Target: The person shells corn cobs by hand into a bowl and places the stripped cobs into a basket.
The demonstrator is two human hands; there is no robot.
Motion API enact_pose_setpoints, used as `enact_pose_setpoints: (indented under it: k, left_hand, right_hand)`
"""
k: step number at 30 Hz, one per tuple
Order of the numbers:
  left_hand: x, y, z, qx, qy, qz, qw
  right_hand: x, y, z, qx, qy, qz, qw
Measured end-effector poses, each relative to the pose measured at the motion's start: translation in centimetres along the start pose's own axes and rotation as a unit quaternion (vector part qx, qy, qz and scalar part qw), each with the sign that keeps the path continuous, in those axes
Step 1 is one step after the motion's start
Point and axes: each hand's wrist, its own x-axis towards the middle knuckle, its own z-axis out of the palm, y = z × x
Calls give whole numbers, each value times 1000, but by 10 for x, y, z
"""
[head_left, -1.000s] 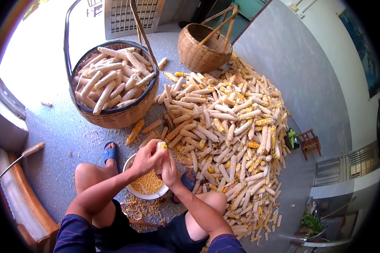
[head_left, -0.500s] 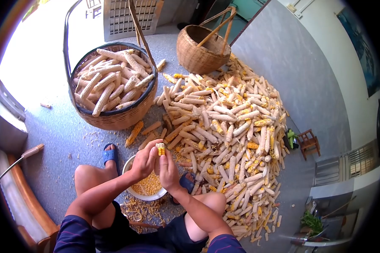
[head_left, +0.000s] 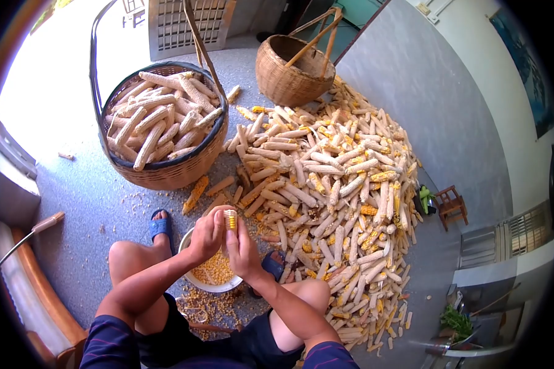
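Between both hands is a corn cob (head_left: 230,219) with yellow kernels on part of it and bare pale core at its top. My left hand (head_left: 208,235) is closed around its left side, the thumb near the kernels. My right hand (head_left: 243,249) grips it from the right, thumb pressed against it. Most of the cob's lower part is hidden by the fingers. Directly beneath the hands stands a white basin (head_left: 189,277) holding loose yellow kernels (head_left: 214,269).
A large pile of cobs (head_left: 345,203), mostly stripped, spreads to the right. A handled basket (head_left: 166,178) full of bare cobs stands at upper left; another wicker basket (head_left: 283,80) is behind the pile. Scattered kernels (head_left: 212,304) lie on the floor. A screwdriver-like tool (head_left: 48,222) is at left.
Fewer yellow kernels show on the cob, and more of its pale core is bare. Both hands have shifted slightly left while keeping their grip.
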Motion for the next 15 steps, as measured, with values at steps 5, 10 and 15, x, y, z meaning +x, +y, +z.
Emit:
enact_pose_setpoints:
  k: [5, 10, 15]
  left_hand:
    - [1, 6, 1, 34, -4, -25, 999]
    - [-2, 2, -1, 68, -36, -54, 996]
    - [1, 2, -8, 1, -55, -28, 998]
  right_hand:
    - [6, -13, -5, -186, 38, -70, 979]
    - [8, -2, -8, -170, 15, -115, 979]
    - [12, 4, -23, 30, -126, 41, 991]
